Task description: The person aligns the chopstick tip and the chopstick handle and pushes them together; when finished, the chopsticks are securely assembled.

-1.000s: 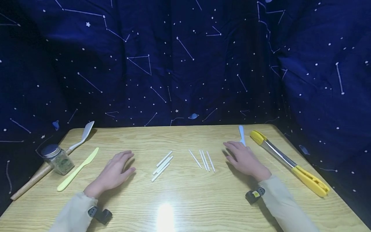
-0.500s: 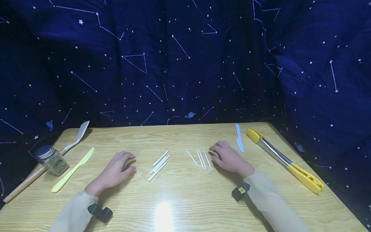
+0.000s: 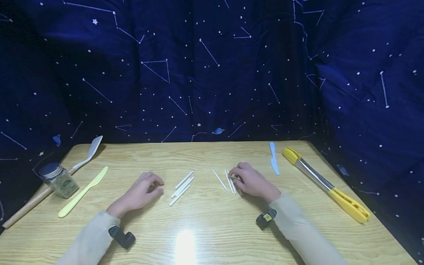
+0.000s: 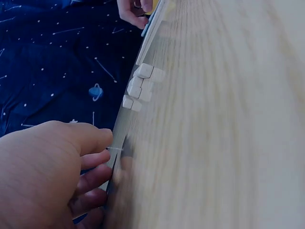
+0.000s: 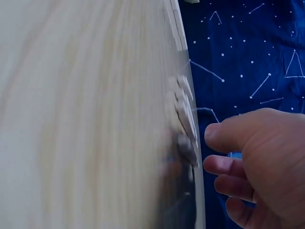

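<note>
Two groups of thin white sticks lie on the wooden table in the head view. The left group (image 3: 184,179) has several sticks slanting up to the right; the right group (image 3: 220,180) leans the other way. My right hand (image 3: 253,182) hovers over the right group, its fingers bent and partly hiding the rightmost stick. In the right wrist view its thumb and fingers stand apart beside the stick ends (image 5: 186,114), with nothing between them. My left hand (image 3: 140,191) is left of the left group, loosely curved and holding nothing. The left wrist view shows stick ends (image 4: 144,71) beyond its fingertips.
On the left lie a pale green knife (image 3: 82,195), a glass jar (image 3: 63,184) with a dark lid, and a wooden-handled spatula (image 3: 94,146). A blue knife (image 3: 274,162) and yellow-ended tongs (image 3: 314,176) lie right. A starry dark curtain (image 3: 205,73) hangs behind the table (image 3: 149,158).
My right hand has moved left from near the blue knife, uncovering it, to over the right group of sticks. My left hand has shifted slightly right toward the left group.
</note>
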